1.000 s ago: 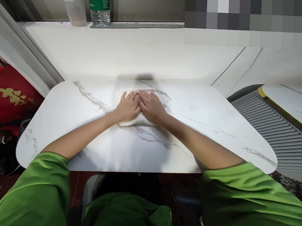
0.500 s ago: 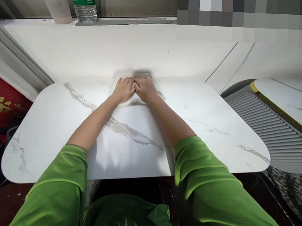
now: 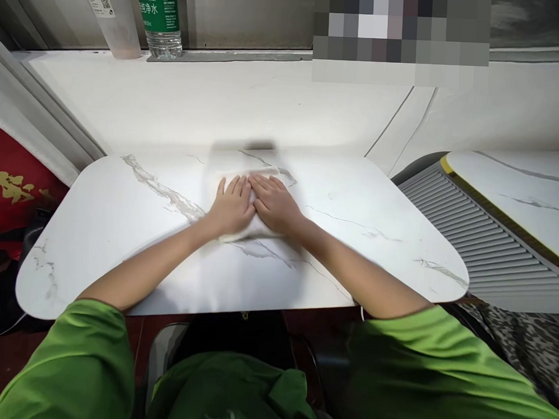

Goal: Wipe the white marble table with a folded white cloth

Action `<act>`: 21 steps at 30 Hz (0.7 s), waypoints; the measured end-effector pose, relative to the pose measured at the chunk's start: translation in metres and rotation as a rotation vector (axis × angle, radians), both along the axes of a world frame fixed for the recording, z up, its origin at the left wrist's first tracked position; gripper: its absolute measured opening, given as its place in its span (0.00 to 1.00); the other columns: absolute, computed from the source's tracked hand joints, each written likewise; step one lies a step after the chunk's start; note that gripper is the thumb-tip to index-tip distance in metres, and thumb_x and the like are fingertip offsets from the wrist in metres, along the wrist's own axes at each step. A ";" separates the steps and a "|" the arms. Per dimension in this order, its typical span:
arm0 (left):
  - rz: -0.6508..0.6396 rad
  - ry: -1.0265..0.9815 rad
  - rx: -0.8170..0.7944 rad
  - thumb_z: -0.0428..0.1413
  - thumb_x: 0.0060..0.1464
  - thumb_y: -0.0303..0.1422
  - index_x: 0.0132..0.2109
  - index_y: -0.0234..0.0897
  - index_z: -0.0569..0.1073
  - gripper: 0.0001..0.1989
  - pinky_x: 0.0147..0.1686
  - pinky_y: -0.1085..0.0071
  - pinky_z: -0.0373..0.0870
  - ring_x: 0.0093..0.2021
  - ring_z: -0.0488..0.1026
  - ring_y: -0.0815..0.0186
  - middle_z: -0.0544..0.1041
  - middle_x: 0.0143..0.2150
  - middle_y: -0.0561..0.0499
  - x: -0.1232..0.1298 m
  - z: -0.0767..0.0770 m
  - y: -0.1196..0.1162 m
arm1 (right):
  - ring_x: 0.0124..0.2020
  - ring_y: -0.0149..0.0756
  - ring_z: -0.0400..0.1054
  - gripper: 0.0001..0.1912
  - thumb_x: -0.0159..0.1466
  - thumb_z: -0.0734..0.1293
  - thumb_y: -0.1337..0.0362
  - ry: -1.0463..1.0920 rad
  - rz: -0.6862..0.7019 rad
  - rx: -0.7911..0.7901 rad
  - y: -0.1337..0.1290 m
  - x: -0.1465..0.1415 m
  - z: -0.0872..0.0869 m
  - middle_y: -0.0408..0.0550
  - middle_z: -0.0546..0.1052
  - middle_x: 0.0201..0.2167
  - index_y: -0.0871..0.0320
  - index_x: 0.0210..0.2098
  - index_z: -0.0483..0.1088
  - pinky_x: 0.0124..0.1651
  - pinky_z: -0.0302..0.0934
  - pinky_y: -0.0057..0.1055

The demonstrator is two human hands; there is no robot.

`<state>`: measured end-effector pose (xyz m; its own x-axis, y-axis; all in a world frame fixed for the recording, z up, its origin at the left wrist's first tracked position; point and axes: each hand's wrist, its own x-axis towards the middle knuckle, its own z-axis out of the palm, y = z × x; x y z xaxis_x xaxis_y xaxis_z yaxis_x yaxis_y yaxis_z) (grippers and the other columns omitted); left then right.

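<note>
The cloth [image 3: 259, 226] lies on the table [image 3: 88, 226], at the middle of its width and nearer the wall [image 3: 196, 101] than the person. Both hands rest on top of it, palms down. Left hand [image 3: 234, 205]: grip wide and flat, fingers extended toward the wall and slightly spread, nothing enclosed. Right hand [image 3: 276, 204]: grip likewise flat, fingers extended and angled toward the left hand. The hands converge at the index fingers (whether they actually touch is hard to tell), and a strip of cloth shows between the wrists. Both arms reach forward from green sleeves. Beyond the table, a bottle [image 3: 163, 20] with a green label and a translucent cup [image 3: 118, 32] stand side by side on the ledge [image 3: 249, 57], left of the hands. A ribbed panel [image 3: 486, 237] is located at right.
</note>
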<state>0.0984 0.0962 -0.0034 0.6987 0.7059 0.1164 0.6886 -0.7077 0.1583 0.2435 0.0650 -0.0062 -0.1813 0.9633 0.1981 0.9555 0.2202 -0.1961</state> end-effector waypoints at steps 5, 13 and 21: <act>-0.034 -0.044 0.021 0.40 0.65 0.36 0.67 0.18 0.59 0.31 0.69 0.41 0.44 0.73 0.51 0.45 0.56 0.71 0.29 0.003 -0.004 -0.076 | 0.71 0.44 0.53 0.33 0.64 0.52 0.68 -0.032 0.115 0.054 -0.076 0.016 -0.006 0.59 0.62 0.68 0.72 0.67 0.59 0.71 0.48 0.49; -0.171 -0.011 -0.035 0.40 0.65 0.36 0.68 0.18 0.58 0.31 0.70 0.43 0.44 0.73 0.51 0.49 0.56 0.72 0.30 0.031 0.005 -0.106 | 0.69 0.46 0.57 0.35 0.62 0.55 0.70 0.001 0.020 0.123 -0.121 0.048 -0.015 0.57 0.67 0.66 0.66 0.69 0.57 0.70 0.51 0.52; -0.145 0.005 -0.121 0.39 0.66 0.32 0.69 0.21 0.56 0.29 0.72 0.49 0.37 0.74 0.48 0.55 0.54 0.73 0.36 0.072 0.010 -0.033 | 0.66 0.49 0.62 0.31 0.61 0.55 0.70 0.030 -0.070 0.120 -0.039 0.081 -0.015 0.59 0.69 0.63 0.67 0.63 0.66 0.68 0.55 0.51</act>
